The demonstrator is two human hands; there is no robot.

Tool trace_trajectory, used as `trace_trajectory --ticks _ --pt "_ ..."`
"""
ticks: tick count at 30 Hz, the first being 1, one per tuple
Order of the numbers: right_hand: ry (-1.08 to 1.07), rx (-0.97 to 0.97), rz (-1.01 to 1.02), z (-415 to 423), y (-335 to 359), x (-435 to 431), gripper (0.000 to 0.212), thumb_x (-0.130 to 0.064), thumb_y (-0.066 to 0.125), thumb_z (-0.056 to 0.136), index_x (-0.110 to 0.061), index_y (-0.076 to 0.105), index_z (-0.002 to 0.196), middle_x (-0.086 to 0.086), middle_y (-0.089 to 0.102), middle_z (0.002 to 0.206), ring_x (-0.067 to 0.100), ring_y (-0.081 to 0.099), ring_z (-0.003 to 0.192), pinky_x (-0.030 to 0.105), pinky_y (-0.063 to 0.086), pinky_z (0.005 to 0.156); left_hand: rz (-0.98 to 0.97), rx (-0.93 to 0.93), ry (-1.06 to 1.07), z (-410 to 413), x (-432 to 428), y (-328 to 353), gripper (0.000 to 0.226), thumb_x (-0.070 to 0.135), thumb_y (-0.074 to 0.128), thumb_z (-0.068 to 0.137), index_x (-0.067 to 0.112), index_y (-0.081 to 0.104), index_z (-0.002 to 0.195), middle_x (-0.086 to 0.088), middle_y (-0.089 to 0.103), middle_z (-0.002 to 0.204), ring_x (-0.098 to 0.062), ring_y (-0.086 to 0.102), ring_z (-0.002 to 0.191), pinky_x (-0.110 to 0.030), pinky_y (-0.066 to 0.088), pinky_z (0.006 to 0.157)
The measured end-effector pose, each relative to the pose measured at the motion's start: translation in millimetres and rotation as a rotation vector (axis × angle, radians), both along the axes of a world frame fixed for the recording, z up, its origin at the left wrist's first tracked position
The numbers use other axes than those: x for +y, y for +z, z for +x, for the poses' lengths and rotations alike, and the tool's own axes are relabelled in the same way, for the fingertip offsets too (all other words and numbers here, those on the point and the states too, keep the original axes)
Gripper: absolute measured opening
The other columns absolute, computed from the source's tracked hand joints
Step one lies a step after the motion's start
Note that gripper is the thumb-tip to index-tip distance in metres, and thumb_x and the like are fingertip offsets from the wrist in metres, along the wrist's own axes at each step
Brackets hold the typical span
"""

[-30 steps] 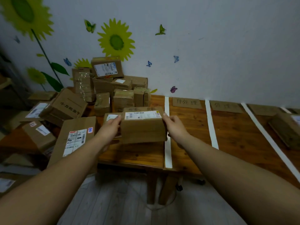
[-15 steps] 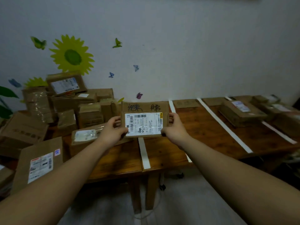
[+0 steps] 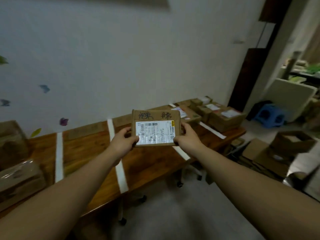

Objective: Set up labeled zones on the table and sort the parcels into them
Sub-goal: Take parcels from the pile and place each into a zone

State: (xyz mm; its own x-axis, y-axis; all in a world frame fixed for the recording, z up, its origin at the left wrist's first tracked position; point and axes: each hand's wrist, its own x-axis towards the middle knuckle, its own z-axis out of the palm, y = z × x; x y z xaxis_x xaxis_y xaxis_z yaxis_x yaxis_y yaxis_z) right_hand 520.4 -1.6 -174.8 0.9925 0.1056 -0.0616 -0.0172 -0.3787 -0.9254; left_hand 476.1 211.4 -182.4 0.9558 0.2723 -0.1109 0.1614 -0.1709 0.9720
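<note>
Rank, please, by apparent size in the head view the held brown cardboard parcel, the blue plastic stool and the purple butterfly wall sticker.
1. brown cardboard parcel, though nearness enlarges it
2. blue plastic stool
3. purple butterfly sticker

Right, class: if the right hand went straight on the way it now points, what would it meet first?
The parcel: the right hand grips its right edge and points forward-left across it. Past the parcel, likely the table by the wall, though depth is unclear.
</note>
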Motion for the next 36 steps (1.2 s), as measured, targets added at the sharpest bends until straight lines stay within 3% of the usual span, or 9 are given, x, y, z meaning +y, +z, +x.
trace_trajectory --ticks 4,9,11,16,18,22,30,33,36 --pt "-0.083 0.001 -0.049 39 3 -80 0.074 0.0 0.063 0.084 -0.022 0.032 0.147 0.003 0.055 0.132 0.016 0.056 0.111 0.032 0.052 0.086 0.041 0.014 -0.091 56 -78 0 0.052 0.014 0.057 0.091 0.02 0.039 0.14 -0.003 0.057 0.125 -0.013 0.06 0.088 -0.029 0.052 0.068" --pt "-0.184 0.02 -0.029 81 -2 -151 0.072 -0.001 0.062 0.087 -0.022 0.029 0.147 0.003 0.053 0.135 0.017 0.055 0.113 0.037 0.052 0.093 0.092 0.04 -0.215 121 -145 -2 0.06 0.014 0.058 0.09 0.019 0.033 0.144 -0.007 0.056 0.128 -0.02 0.062 0.098 -0.032 0.054 0.079" --pt "-0.218 0.022 -0.044 102 -6 -169 0.071 -0.004 0.063 0.087 -0.024 0.029 0.147 0.002 0.052 0.136 0.017 0.054 0.114 0.038 0.051 0.095 0.114 0.047 -0.253 149 -164 -5 0.062 0.013 0.059 0.09 0.019 0.03 0.145 -0.008 0.055 0.129 -0.021 0.061 0.1 -0.03 0.053 0.076" --pt "-0.281 0.04 -0.082 167 -21 -208 0.071 -0.01 0.063 0.088 -0.025 0.029 0.148 0.0 0.05 0.138 0.021 0.052 0.122 0.038 0.047 0.101 0.111 0.076 -0.345 224 -203 -16 0.058 0.012 0.058 0.091 0.02 0.032 0.142 0.004 0.06 0.103 -0.015 0.064 0.086 -0.03 0.055 0.069" --pt "-0.297 0.069 -0.092 192 -28 -223 0.072 -0.012 0.064 0.088 -0.026 0.027 0.149 0.002 0.049 0.139 0.021 0.052 0.122 0.04 0.048 0.1 0.103 0.1 -0.392 252 -220 -17 0.055 0.01 0.055 0.092 0.017 0.032 0.142 0.002 0.059 0.103 -0.013 0.063 0.088 -0.03 0.053 0.071" --pt "-0.333 0.113 -0.071 234 -35 -258 0.072 -0.009 0.062 0.089 -0.026 0.025 0.149 0.002 0.051 0.137 0.019 0.057 0.115 0.036 0.053 0.092 0.13 0.129 -0.458 305 -255 -20 0.059 0.009 0.056 0.092 0.012 0.03 0.144 -0.012 0.054 0.132 -0.021 0.058 0.107 -0.026 0.046 0.082" --pt "-0.3 0.098 -0.115 312 -41 -345 0.067 -0.013 0.058 0.093 -0.026 0.024 0.149 0.002 0.053 0.129 0.008 0.057 0.093 0.017 0.05 0.064 0.262 0.169 -0.478 380 -331 -29 0.059 0.025 0.058 0.091 0.017 0.032 0.143 -0.009 0.054 0.13 -0.02 0.059 0.102 -0.033 0.05 0.09" --pt "-0.255 0.097 -0.135 341 -46 -381 0.066 -0.017 0.057 0.094 -0.029 0.023 0.149 0.002 0.053 0.133 0.016 0.058 0.107 0.029 0.053 0.081 0.259 0.189 -0.418 397 -368 -34 0.063 0.028 0.058 0.091 0.017 0.028 0.145 -0.009 0.05 0.136 -0.024 0.056 0.113 -0.038 0.049 0.095" --pt "-0.172 0.121 -0.181 370 -50 -415 0.062 -0.021 0.055 0.095 -0.031 0.025 0.148 0.002 0.055 0.133 0.02 0.057 0.114 0.04 0.05 0.098 0.226 0.221 -0.349 406 -401 -39 0.062 0.03 0.055 0.092 0.018 0.027 0.146 -0.009 0.048 0.137 -0.024 0.057 0.109 -0.032 0.051 0.082"
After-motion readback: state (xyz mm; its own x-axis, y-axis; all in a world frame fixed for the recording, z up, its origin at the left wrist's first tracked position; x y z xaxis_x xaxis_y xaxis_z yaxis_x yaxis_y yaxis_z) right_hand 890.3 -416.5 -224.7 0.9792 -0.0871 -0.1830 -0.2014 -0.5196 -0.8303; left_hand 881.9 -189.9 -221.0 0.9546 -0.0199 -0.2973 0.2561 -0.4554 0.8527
